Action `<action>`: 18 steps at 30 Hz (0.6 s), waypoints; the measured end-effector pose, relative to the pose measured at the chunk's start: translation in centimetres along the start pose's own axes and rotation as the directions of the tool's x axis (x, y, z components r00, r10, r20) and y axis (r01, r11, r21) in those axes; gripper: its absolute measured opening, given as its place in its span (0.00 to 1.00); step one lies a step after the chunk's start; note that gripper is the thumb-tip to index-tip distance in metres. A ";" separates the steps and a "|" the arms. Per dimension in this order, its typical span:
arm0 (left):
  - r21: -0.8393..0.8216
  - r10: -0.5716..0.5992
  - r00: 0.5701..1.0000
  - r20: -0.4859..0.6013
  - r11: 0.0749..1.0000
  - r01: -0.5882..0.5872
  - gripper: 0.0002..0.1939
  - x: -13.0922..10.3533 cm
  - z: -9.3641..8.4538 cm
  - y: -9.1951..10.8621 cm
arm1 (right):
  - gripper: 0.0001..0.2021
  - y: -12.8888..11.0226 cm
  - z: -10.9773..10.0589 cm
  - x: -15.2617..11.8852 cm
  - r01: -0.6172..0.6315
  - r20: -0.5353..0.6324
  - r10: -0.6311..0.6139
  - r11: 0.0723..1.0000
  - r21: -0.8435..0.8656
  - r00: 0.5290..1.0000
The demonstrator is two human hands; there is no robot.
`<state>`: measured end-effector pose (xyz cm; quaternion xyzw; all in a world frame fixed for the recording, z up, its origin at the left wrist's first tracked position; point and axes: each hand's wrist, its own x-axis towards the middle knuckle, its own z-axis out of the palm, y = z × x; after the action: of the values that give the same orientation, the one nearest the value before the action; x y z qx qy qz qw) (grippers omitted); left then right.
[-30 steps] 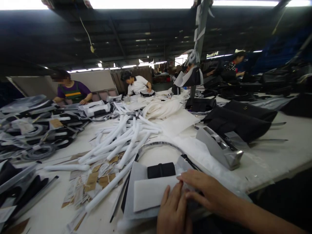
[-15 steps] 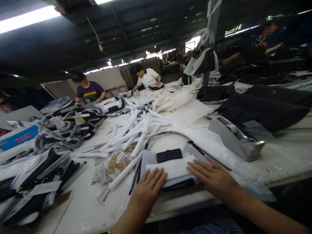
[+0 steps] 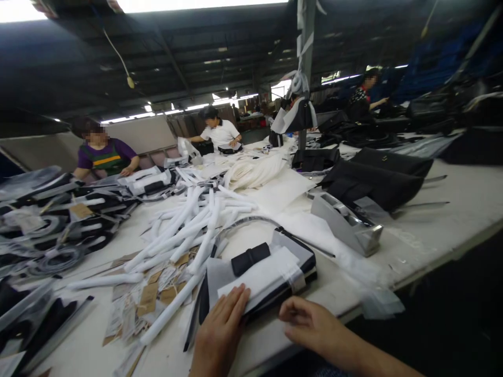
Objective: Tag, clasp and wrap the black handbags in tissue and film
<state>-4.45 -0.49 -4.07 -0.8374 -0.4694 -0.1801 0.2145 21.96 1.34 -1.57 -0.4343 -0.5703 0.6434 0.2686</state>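
Two hands attend a black bag point(image 3: 271, 298) lying near the close edge of the table point(image 3: 424, 251). The left hand point(image 3: 220, 331) rests flat on the white sheet point(image 3: 259, 272) over the bag, fingers together, clamping nothing. The right hand point(image 3: 308, 323) is curled just beside the bag's near side; whether it pinches anything cannot be told. A clear strip point(image 3: 296, 281) crosses the sheet's right end. Obstructions noted: white tubes point(image 3: 188, 230) crowd the left, one reaching just beside the bag, with paper tags point(image 3: 147, 298) heaped underneath; a grey tape dispenser point(image 3: 346, 225) stands beyond, to the right. Wrapped bags point(image 3: 51, 230) pile up at far left. One person in purple sleeves point(image 3: 108, 157) works across the table.
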 end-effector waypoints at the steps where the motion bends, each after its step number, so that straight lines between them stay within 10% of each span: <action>1: -0.006 -0.004 1.000 0.001 1.000 0.004 0.26 0.0 0.0 -0.2 | 0.15 -0.2 0.6 0.2 0.017 0.004 -0.017 0.996 0.085 1.000; 12: -0.083 -0.172 0.962 -0.210 0.984 0.158 0.41 -1.9 1.3 -0.6 | 0.14 -3.4 4.6 1.5 0.330 -0.073 -0.327 0.867 0.373 0.942; 15: -0.086 -0.204 0.950 -0.235 0.978 0.189 0.40 -1.9 1.9 -0.7 | 0.11 -3.6 1.6 1.9 0.454 -0.035 -0.457 0.889 -0.065 0.889; 18: -0.083 -0.222 0.954 -0.199 0.974 0.209 0.38 -1.6 2.2 -0.9 | 0.16 -2.4 -4.5 3.1 0.469 0.051 -0.628 0.523 -0.711 0.777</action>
<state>-5.78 -0.07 -6.57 -0.7640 -0.5274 -0.3027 0.2158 24.02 6.69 0.13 -0.3641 -0.8419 0.2141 0.3357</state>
